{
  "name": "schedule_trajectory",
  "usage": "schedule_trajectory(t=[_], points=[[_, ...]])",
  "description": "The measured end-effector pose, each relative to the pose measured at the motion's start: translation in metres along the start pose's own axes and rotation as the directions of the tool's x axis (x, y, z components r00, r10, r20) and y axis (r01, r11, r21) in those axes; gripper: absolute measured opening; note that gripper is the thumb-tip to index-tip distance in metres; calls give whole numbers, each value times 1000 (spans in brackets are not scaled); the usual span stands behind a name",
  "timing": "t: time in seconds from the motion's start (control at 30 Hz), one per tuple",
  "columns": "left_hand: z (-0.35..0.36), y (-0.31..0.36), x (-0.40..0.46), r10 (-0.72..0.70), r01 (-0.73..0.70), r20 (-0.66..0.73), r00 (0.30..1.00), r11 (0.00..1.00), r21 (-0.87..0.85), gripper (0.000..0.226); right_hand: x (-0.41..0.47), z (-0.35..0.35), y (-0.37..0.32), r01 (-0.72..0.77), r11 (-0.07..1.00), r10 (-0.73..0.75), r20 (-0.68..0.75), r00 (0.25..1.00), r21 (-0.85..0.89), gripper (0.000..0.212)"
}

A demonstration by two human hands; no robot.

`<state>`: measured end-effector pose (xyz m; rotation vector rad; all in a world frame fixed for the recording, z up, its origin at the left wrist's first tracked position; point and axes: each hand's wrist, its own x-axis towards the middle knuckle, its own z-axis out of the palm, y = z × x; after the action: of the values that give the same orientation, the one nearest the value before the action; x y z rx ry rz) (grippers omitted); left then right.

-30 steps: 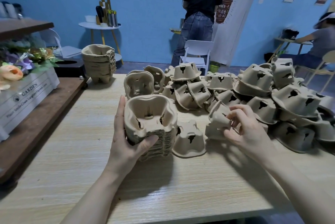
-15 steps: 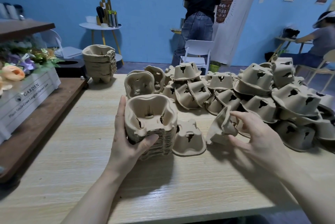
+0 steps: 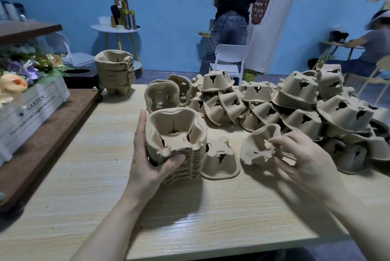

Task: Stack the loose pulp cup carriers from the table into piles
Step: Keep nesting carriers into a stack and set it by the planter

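Left hand [image 3: 147,168] grips carrier stack [image 3: 176,144]. Right hand [image 3: 304,161] fingers pinch tilted loose carrier [image 3: 256,149], maybe by rim. Bare counter [image 3: 190,218] toward near edge.

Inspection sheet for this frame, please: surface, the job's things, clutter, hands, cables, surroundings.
Surface: light wooden table.
Job's things: nested pile upright, open side up; single carrier tilted; upturned carrier between them; loose heap at right; finished stack at the far left corner.
Clutter: flower crate on the brown side shelf.
Hands: left hand grips the nested pile; right hand pinches the single carrier with its fingers.
Cables: nothing seen.
Surroundings: blue wall, white chair, two people behind.
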<state>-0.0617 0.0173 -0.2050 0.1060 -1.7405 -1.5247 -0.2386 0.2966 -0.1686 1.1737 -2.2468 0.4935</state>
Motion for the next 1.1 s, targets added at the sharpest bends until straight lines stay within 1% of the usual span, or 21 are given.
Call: schedule_trajectory(t=[0.13,0.2,0.27,0.33,0.43,0.5,0.6,0.67,0.73,0.8,0.87,0.97,1.1], points=[[-1,-1,1,10,-10,0,1000,1000,14,116,6,-9,-4,-79,991,87,-66,994,108,29],[-1,0,0,12,-12,1,1000,1000,22,114,13,-13,-12,-101,959,132,-102,986,266,26],[-1,0,0,13,-13,3,1000,1000,24,113,23,-16,-25,-81,892,155,-133,979,445,24],[-1,0,1,8,-9,5,1000,1000,20,112,33,-20,-43,-52,819,172,-159,972,572,24],[-2,-2,1,10,-10,-2,1000,999,38,113,50,-23,-73,-21,645,204,-145,968,764,34],[-3,-2,1,2,-2,-3,1000,999,39,113,60,-22,-92,12,553,175,-130,976,833,32],[-4,-4,1,-18,18,-17,1000,999,43,114,71,-14,-115,16,480,97,-71,993,877,25],[-5,-7,2,-32,33,-25,999,999,42,120,74,-5,-126,-4,483,51,-23,998,875,26],[-5,-9,2,-30,32,-23,999,998,59,125,75,5,-133,-25,527,27,12,1000,849,26],[-5,-8,2,-41,42,-19,999,998,56,124,73,12,-135,-48,582,34,34,999,812,25],[-5,-7,2,-49,50,-18,999,997,56,122,70,16,-135,-50,633,47,27,999,772,26],[-6,-7,2,-46,47,-24,999,997,68,118,65,18,-135,-15,694,29,-7,1000,719,27],[-5,-6,2,-42,43,-16,999,997,61,118,59,21,-134,-36,739,33,16,999,673,39]])
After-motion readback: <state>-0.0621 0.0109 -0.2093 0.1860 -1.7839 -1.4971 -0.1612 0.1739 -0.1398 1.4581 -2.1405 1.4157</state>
